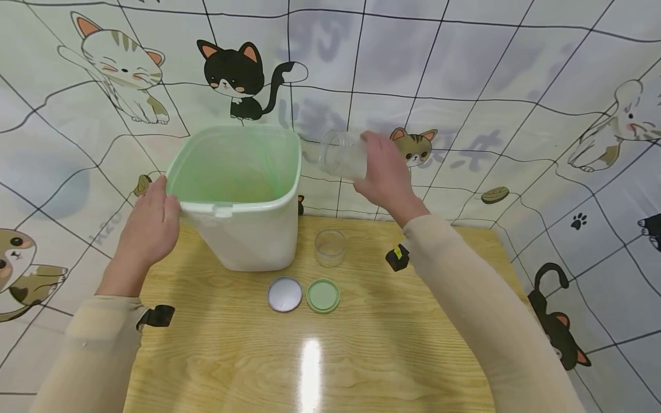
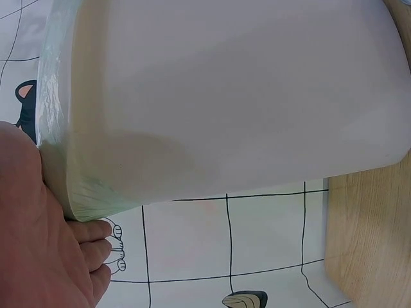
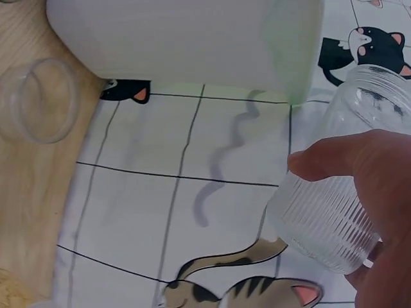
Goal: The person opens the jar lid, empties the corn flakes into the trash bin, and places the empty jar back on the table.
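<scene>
The clear jar point(image 1: 343, 156) is tilted beside the white bin point(image 1: 253, 238), pinched in the grip of your right hand point(image 1: 386, 175). Your left hand point(image 1: 151, 221), grip spread, touches the bin's left rim. On the desk point(image 1: 372, 355), a clear cup point(image 1: 330, 255) stands behind a silvery lid point(image 1: 284, 293) and a green lid point(image 1: 323, 295).

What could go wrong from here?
1. The clear jar is held sideways in the right grip alone; if it slips, it could fall, perhaps onto the small clear cup.
2. The jar's mouth looks to be beside the white bin, not over its opening; anything inside might spill outside.
3. The left grip touches one rim corner only, so a jar bump might shift the bin.
</scene>
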Action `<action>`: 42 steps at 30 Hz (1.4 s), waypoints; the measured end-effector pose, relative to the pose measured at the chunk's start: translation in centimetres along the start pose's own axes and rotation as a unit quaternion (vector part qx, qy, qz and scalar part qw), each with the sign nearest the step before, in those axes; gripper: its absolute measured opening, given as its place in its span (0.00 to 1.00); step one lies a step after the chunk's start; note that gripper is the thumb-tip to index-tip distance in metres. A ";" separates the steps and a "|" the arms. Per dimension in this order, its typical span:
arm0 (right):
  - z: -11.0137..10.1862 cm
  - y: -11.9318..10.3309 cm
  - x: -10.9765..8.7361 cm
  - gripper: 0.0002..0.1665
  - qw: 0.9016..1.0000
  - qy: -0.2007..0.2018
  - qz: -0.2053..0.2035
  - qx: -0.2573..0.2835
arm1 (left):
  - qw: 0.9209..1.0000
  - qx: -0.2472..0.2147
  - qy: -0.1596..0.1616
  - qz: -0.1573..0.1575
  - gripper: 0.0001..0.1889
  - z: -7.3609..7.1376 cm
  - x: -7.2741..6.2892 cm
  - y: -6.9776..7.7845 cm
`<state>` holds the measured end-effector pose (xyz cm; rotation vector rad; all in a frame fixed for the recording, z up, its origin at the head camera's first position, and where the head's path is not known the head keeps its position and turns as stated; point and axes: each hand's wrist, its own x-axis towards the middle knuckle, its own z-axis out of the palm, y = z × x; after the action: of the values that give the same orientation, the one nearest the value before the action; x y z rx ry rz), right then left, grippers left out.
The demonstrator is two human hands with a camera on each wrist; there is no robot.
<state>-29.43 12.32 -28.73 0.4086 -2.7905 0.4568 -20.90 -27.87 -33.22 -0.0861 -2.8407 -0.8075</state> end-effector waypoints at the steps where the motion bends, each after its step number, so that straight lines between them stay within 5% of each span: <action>1: 0.3 0.3 -0.3 0.53 1.000 0.000 0.010 0.011 | 1.000 0.002 -0.001 -0.001 0.33 0.0 0.0 0.0; 17: 6.7 5.0 -5.3 0.57 0.986 0.007 0.110 0.126 | 1.000 0.004 -0.002 -0.005 0.33 -0.1 -0.2 0.1; 24: 9.5 6.5 -7.6 0.59 0.970 -0.008 0.174 0.168 | 1.000 0.008 -0.006 -0.011 0.33 -0.2 -0.3 0.2; 37: 14.7 8.5 -11.4 0.57 0.942 -0.011 0.237 0.238 | 1.000 0.000 0.010 -0.003 0.33 0.2 -0.2 0.3; 42: 16.5 8.6 -12.4 0.57 0.939 -0.023 0.240 0.246 | 1.000 0.000 0.008 -0.005 0.33 0.2 -0.1 0.3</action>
<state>-24.54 17.25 -50.02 -0.1875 -2.7792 1.2790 -20.78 -27.55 -33.23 -0.0652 -2.8293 -0.8061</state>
